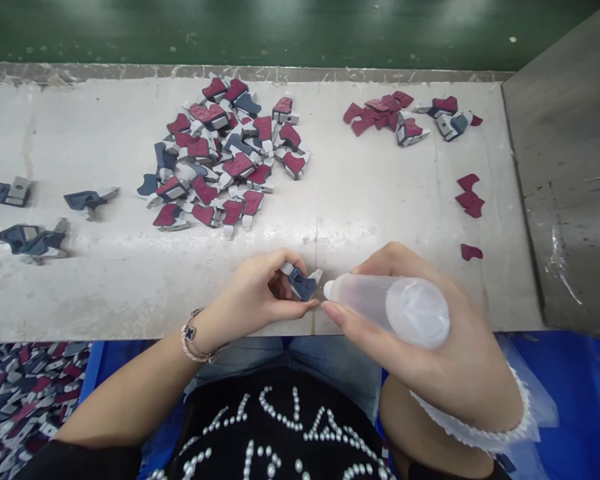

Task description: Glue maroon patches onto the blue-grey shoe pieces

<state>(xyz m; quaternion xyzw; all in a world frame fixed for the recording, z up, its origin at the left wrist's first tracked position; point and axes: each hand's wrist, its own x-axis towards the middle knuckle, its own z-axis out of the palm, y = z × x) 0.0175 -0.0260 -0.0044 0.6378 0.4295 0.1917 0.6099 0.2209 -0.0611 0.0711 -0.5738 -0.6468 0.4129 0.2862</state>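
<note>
Left hand (245,297) pinches 1 small navy-&-grey molded plastic part (305,287); right hand (463,353) grips a translucent plastic squeeze bottle (367,297), white tip (329,289) just right of the part. Best to steady the part, bring tip in close & squeeze lightly, prob. w/o flooding edges. Part's btwn the 2 hands, over tabletop (380,193) near edge; maroon-&-grey pile (239,165) is far left.

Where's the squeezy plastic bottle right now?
In the head view, the clear bottle is right of centre near the bench's front edge, gripped in the right hand, its nozzle beside the blue-grey piece in the left hand.
</note>
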